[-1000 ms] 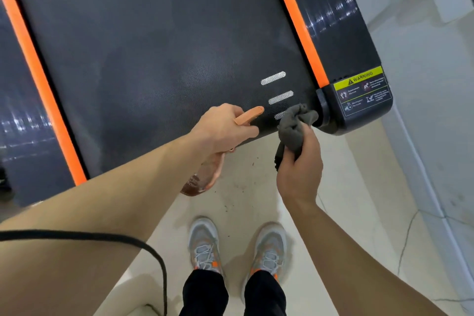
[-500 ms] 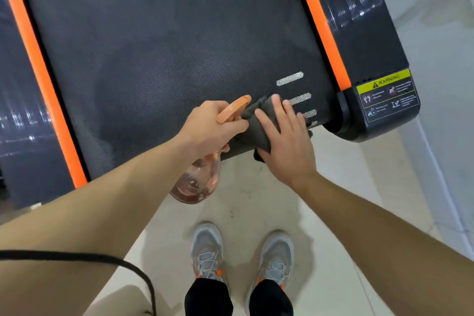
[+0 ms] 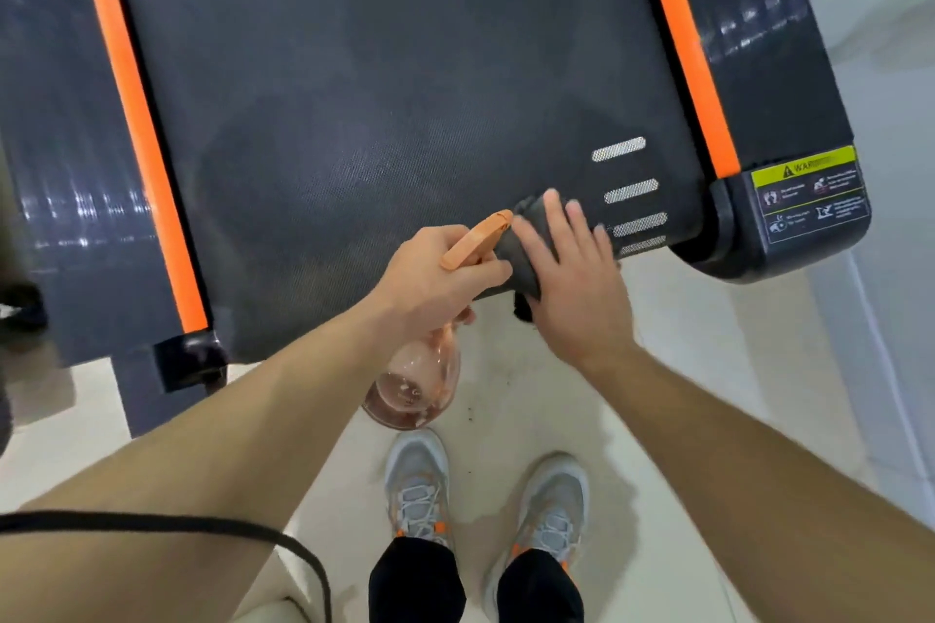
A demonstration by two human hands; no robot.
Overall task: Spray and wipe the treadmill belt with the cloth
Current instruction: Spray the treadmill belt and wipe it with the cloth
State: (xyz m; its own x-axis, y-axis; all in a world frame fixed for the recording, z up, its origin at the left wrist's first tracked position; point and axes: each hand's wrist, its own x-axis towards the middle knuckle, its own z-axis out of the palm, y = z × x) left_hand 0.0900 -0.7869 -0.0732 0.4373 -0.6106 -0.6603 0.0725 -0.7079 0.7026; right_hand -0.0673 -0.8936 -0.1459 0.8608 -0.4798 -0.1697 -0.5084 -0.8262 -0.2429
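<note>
While left hand (image 3: 435, 278) grips a clear rounded spray bottle (image 3: 420, 379), right hand (image 3: 577, 283) presses flat on grey cloth (image 3: 508, 258), mesh-textured belt (image 3: 379, 91)

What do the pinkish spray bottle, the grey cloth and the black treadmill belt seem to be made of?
The black treadmill belt looks like matte rubbery sheet with fine dotted texture. The pinkish see-through spray bottle looks like glossy tinted plastic: light passes through, with glints. The dark grey cloth seems soft matte fabric, possibly microfibre: it folds and droops over the belt's edge.
</note>
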